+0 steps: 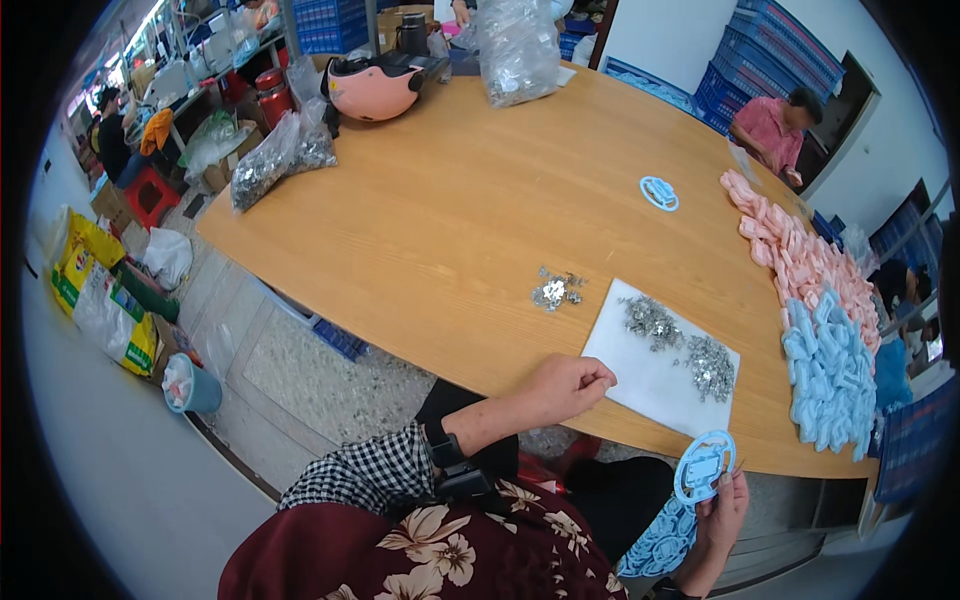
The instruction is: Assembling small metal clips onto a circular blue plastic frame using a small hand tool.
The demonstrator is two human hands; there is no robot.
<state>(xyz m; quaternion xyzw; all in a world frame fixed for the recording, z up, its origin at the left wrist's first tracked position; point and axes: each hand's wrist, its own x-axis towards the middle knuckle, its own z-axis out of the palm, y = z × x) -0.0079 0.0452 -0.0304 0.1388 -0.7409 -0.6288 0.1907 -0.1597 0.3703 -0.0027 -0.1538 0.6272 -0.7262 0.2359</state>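
Note:
My right hand (727,510) grips a light blue oval plastic piece (703,466) with an openwork pattern, holding it up at the table's near edge. My left hand (572,388) is closed, thumb against curled fingers, beside the near left corner of a white board (640,383). Whatever it may hold is too small or hidden to make out. Two piles of small silvery metal parts, a farther pile (652,322) and a nearer pile (711,368), lie on the board. More light blue pieces (660,540) rest on my lap, partly covered by my right arm.
Loose silvery parts (553,290) lie left of the board. One blue oval piece (659,194) lies farther back. Pink pieces (800,245) and blue pieces (828,375) are heaped at the right. Bags of metal parts (283,160) and a pink helmet (373,92) stand at the far left. A person (775,130) sits across.

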